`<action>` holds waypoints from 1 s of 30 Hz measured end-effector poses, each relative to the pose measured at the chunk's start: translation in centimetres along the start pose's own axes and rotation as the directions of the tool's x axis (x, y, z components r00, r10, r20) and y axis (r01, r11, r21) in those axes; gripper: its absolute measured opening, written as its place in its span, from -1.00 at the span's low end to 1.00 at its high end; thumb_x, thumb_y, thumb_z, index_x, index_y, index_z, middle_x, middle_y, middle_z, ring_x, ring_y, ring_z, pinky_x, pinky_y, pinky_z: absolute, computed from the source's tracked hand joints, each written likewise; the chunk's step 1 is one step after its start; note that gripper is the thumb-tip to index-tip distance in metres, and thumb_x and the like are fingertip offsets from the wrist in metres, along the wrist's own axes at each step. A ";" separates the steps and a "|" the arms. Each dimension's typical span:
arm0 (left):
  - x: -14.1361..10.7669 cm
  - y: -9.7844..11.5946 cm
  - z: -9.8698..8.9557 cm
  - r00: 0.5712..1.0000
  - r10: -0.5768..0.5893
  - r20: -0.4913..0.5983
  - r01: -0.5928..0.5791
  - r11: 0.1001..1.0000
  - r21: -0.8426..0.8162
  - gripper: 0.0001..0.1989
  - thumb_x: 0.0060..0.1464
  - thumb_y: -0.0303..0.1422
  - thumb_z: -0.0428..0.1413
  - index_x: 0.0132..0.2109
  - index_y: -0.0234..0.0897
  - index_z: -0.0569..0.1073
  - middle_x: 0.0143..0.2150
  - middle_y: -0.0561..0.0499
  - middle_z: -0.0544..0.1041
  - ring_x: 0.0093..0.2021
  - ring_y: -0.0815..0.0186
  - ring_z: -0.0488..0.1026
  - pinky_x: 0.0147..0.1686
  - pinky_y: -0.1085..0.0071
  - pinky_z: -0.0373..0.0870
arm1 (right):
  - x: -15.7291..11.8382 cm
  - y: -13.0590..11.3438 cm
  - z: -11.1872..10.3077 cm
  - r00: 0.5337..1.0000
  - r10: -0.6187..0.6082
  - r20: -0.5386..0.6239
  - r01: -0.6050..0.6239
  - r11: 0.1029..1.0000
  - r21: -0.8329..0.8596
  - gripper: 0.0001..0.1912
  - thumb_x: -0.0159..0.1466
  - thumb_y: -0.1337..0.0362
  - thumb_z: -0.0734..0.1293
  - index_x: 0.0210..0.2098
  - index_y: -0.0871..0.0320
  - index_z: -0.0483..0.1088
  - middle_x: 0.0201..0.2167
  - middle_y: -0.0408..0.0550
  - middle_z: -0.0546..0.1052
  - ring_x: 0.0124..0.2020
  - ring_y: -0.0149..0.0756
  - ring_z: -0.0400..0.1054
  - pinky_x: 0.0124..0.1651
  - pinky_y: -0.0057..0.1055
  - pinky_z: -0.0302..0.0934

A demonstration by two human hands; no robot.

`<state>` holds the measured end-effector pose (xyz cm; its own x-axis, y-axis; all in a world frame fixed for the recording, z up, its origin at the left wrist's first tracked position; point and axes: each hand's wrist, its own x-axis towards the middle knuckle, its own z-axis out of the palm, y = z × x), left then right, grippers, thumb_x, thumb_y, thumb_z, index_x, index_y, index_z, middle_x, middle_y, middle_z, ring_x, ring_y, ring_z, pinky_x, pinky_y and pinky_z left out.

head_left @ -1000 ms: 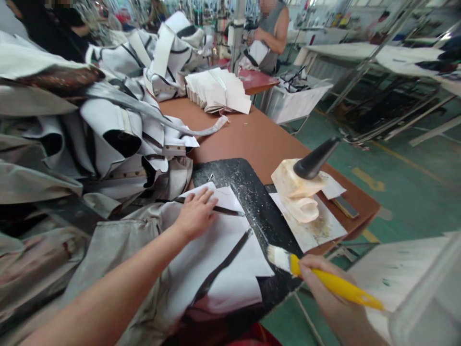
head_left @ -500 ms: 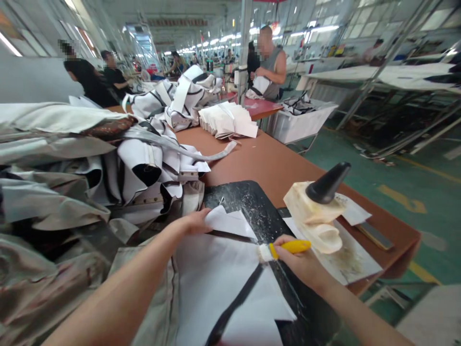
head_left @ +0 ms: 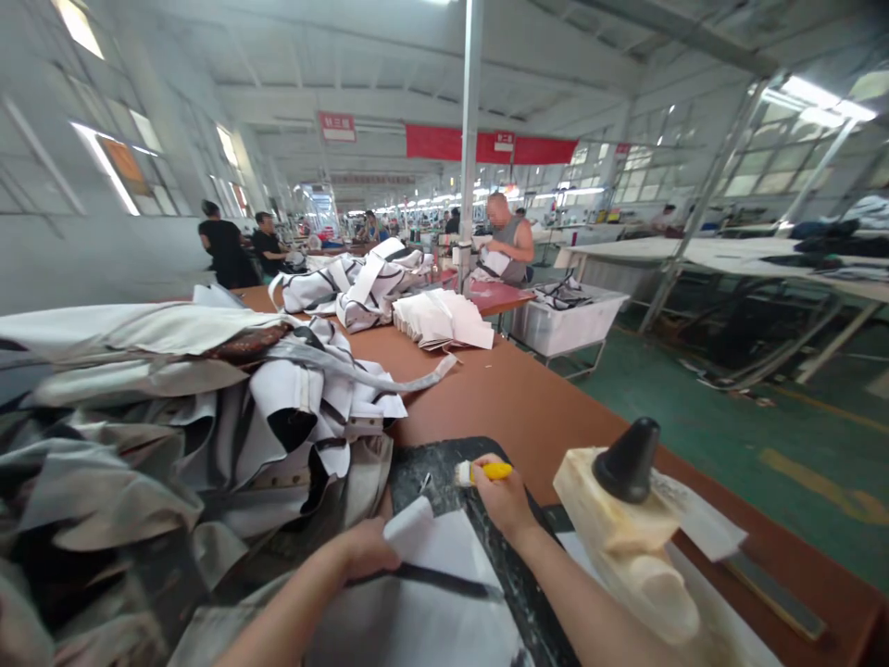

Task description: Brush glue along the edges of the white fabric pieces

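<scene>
My right hand (head_left: 497, 491) is closed around a brush (head_left: 484, 472) with a yellow handle and pale bristles. The bristles are over the upper part of a black board (head_left: 444, 454) flecked with white residue; I cannot tell whether they touch it. My left hand (head_left: 371, 547) grips the left edge of a white fabric piece (head_left: 444, 547) with a dark strip across it. The fabric lies on the board, its upper left corner folded up. A small metallic bit (head_left: 425, 481) sits on the board just beyond that corner.
Heaped grey and white fabric pieces (head_left: 208, 445) crowd the left. Further back are a fanned stack of white pieces (head_left: 444, 320) and a white bin (head_left: 566, 320). To the right stand a stained pale container (head_left: 611, 500) with a black cone (head_left: 629, 460) and a flat bar (head_left: 774, 593). A person (head_left: 510, 243) stands beyond.
The view has tilted upward. My right hand has moved the brush from the fabric's right edge to the board beyond its far edge. My left hand still holds the fabric.
</scene>
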<state>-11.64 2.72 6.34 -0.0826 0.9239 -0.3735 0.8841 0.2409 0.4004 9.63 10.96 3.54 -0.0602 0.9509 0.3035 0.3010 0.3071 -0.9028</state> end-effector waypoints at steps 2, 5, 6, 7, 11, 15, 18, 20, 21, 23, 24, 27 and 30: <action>-0.4 0.6 -0.4 0.998 -0.065 -0.010 0.065 0.998 -0.021 -0.59 -0.36 -0.49 0.15 -0.20 -0.36 0.46 -0.26 -0.08 0.54 -0.26 0.10 0.49 -0.36 0.40 0.42 | -1.5 -0.8 -1.9 0.999 -0.019 -0.037 0.019 1.000 0.003 -0.76 0.16 0.14 0.17 -0.48 0.14 0.34 -0.51 -0.09 0.44 -0.40 -0.24 0.34 -0.29 -0.36 0.20; -1.9 2.3 -2.7 0.997 -0.080 -0.002 0.079 0.995 -0.065 -0.63 -0.38 -0.50 0.17 -0.25 -0.34 0.46 -0.33 -0.01 0.53 -0.30 0.15 0.48 -0.41 0.45 0.39 | -4.2 -1.8 -6.0 0.990 -0.027 -0.135 0.031 0.999 0.026 -0.72 0.17 0.08 0.20 -0.41 0.15 0.37 -0.47 -0.07 0.47 -0.40 -0.24 0.38 -0.30 -0.36 0.26; -2.7 3.2 -4.0 0.998 -0.067 0.006 0.067 0.995 -0.077 -0.65 -0.37 -0.50 0.18 -0.28 -0.34 0.47 -0.36 0.01 0.52 -0.32 0.17 0.48 -0.42 0.46 0.37 | -5.1 -2.2 -7.5 0.983 -0.031 -0.183 0.037 0.999 0.035 -0.72 0.17 0.07 0.21 -0.39 0.16 0.38 -0.47 -0.07 0.48 -0.41 -0.24 0.38 -0.31 -0.36 0.28; -3.7 4.1 -5.6 0.999 -0.049 0.010 0.050 0.995 -0.086 -0.67 -0.37 -0.50 0.19 -0.29 -0.35 0.47 -0.37 0.03 0.52 -0.32 0.20 0.47 -0.41 0.47 0.37 | -5.9 -2.6 -9.1 0.973 -0.031 -0.228 0.041 0.998 0.040 -0.73 0.16 0.07 0.23 -0.38 0.16 0.38 -0.46 -0.07 0.48 -0.43 -0.24 0.39 -0.32 -0.35 0.29; -8.2 9.2 -13.2 0.994 0.084 -0.074 -0.092 0.989 -0.112 -0.65 -0.16 -0.43 0.09 -0.12 -0.33 0.40 -0.29 0.10 0.48 -0.27 0.29 0.44 -0.30 0.48 0.32 | -8.2 -4.3 -14.3 0.940 -0.028 -0.339 0.034 0.999 0.011 -0.75 0.10 0.08 0.30 -0.37 0.14 0.39 -0.46 -0.09 0.48 -0.41 -0.26 0.39 -0.25 -0.33 0.30; -13.0 14.8 -17.4 0.871 0.182 -0.457 -0.076 0.968 0.239 -0.68 -0.09 -0.31 0.08 -0.15 -0.36 0.36 -0.35 0.11 0.38 -0.22 0.19 0.40 -0.21 0.32 0.22 | -9.2 -5.6 -17.1 0.905 0.014 -0.425 0.007 0.999 0.049 -0.76 0.10 0.11 0.32 -0.34 0.15 0.39 -0.47 -0.09 0.47 -0.42 -0.27 0.39 -0.31 -0.34 0.30; -16.2 16.9 -14.4 0.699 0.417 -0.581 -0.036 0.832 0.554 -0.79 -0.11 -0.34 0.04 -0.26 -0.31 0.34 -0.36 0.04 0.35 -0.23 0.14 0.37 -0.19 0.25 0.23 | -10.0 -5.8 -18.1 0.884 0.010 -0.467 0.029 0.997 0.076 -0.78 0.09 0.12 0.34 -0.36 0.14 0.39 -0.45 -0.10 0.47 -0.42 -0.28 0.40 -0.33 -0.35 0.30; -16.9 16.3 -9.3 0.784 0.475 -0.399 -0.162 0.778 0.607 -0.82 -0.15 -0.43 0.03 -0.28 -0.23 0.33 -0.34 -0.01 0.38 -0.27 0.14 0.36 -0.24 0.26 0.28 | -10.6 -5.6 -18.6 0.861 0.004 -0.508 0.018 0.999 0.039 -0.78 0.10 0.12 0.33 -0.37 0.15 0.39 -0.45 -0.09 0.47 -0.43 -0.28 0.40 -0.34 -0.34 0.30; -16.8 15.5 -6.1 0.850 0.456 -0.264 -0.226 0.768 0.600 -0.79 -0.18 -0.47 0.04 -0.28 -0.22 0.33 -0.33 -0.03 0.39 -0.28 0.14 0.36 -0.28 0.25 0.31 | -11.0 -5.5 -18.8 0.849 -0.001 -0.528 0.020 0.999 0.030 -0.77 0.11 0.11 0.33 -0.36 0.15 0.39 -0.45 -0.08 0.46 -0.43 -0.27 0.40 -0.34 -0.33 0.30; -16.0 13.2 0.7 0.932 0.362 0.035 -0.322 0.777 0.541 -0.72 -0.14 -0.54 0.01 -0.21 -0.22 0.35 -0.26 -0.06 0.43 -0.26 0.12 0.39 -0.29 0.23 0.37 | -11.8 -5.1 -18.9 0.846 -0.018 -0.533 0.040 0.999 0.030 -0.77 0.11 0.11 0.33 -0.35 0.15 0.39 -0.43 -0.07 0.46 -0.42 -0.27 0.40 -0.33 -0.33 0.29; -15.5 11.9 3.9 0.938 0.314 0.146 -0.343 0.781 0.522 -0.73 -0.09 -0.55 0.01 -0.19 -0.25 0.37 -0.23 -0.09 0.44 -0.23 0.09 0.40 -0.27 0.18 0.39 | -12.2 -4.8 -18.9 0.853 -0.030 -0.521 0.051 0.998 0.024 -0.77 0.12 0.11 0.33 -0.34 0.14 0.39 -0.42 -0.07 0.46 -0.42 -0.27 0.39 -0.33 -0.33 0.30; -14.4 8.8 10.4 0.886 0.184 0.426 -0.397 0.777 0.489 -0.55 -0.20 -0.47 0.19 -0.06 -0.36 0.37 -0.13 -0.20 0.43 -0.17 -0.04 0.40 -0.26 0.05 0.42 | -13.1 -4.0 -18.4 0.891 -0.053 -0.452 0.045 0.999 -0.028 -0.80 0.13 0.13 0.33 -0.34 0.14 0.40 -0.40 -0.07 0.47 -0.38 -0.28 0.39 -0.31 -0.37 0.31; -13.5 8.2 10.4 0.738 0.387 0.553 -0.589 0.770 0.247 -0.44 -0.05 -0.33 0.18 0.12 -0.28 0.27 -0.03 -0.17 0.41 -0.08 0.04 0.39 -0.16 0.19 0.42 | -13.2 -2.8 -17.3 0.926 -0.011 -0.378 0.008 1.000 -0.008 -0.79 0.15 0.13 0.32 -0.33 0.14 0.39 -0.38 -0.07 0.47 -0.36 -0.28 0.39 -0.26 -0.35 0.33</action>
<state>1.48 -10.91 5.97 0.5355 0.6104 -0.5837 0.8427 -0.4319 0.3214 26.01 -3.12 7.36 0.3011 0.8628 0.4061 0.3085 0.3149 -0.8976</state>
